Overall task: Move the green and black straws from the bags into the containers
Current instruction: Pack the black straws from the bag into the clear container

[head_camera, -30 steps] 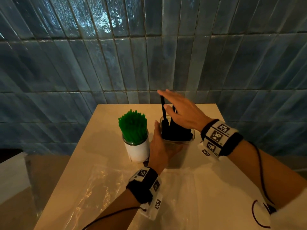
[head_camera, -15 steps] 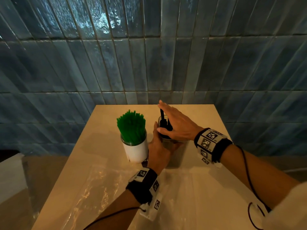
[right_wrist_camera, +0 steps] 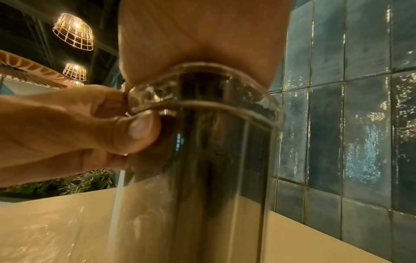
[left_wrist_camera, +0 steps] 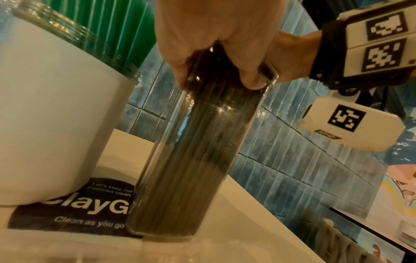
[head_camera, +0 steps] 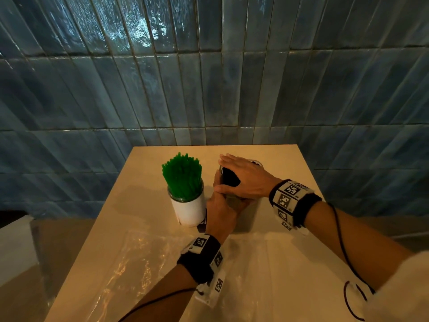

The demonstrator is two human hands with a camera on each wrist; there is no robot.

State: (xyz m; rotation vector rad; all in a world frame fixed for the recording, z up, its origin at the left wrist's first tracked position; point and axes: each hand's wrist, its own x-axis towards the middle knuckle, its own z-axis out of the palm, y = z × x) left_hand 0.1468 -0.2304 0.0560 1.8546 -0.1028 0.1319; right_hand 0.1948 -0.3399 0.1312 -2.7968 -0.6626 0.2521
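Black straws stood packed inside the tall clear plastic container, just right of the white jar of green straws. Right hand lay flat, fingers spread, pressing the container's top; left hand curled round its side. Empty clear plastic bags lay nearer the person.

The straw jar stood on the tabletop with its straws upright in it. Just right of the jar stood the clear container, straws inside, the right hand flat on top and the left hand at its near side. Plastic bags lay nearer than the jar; a printed sticker lay under the jar's edge.
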